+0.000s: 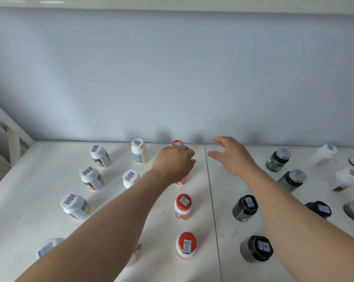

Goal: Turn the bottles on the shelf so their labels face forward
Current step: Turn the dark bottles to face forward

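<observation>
Rows of bottles stand on a white shelf (39, 216). My left hand (175, 163) is curled over the top of a red-capped bottle (182, 180) in the middle column, hiding most of it. Behind that hand stands another red-capped bottle (177, 143) by the wall. My right hand (231, 154) hovers with fingers spread, holding nothing, just right of the shelf seam (211, 200). Two more red-capped bottles (183, 206) (186, 245) stand nearer me. White bottles (139, 151) (100, 156) (91, 178) fill the left columns.
Dark jars (245, 207) (256, 248) (278, 160) (292, 180) stand right of the seam, partly behind my right forearm. Pale bottles (324, 154) sit at the far right. A blue-grey wall (172, 78) backs the shelf; a white frame (11, 135) rises at left.
</observation>
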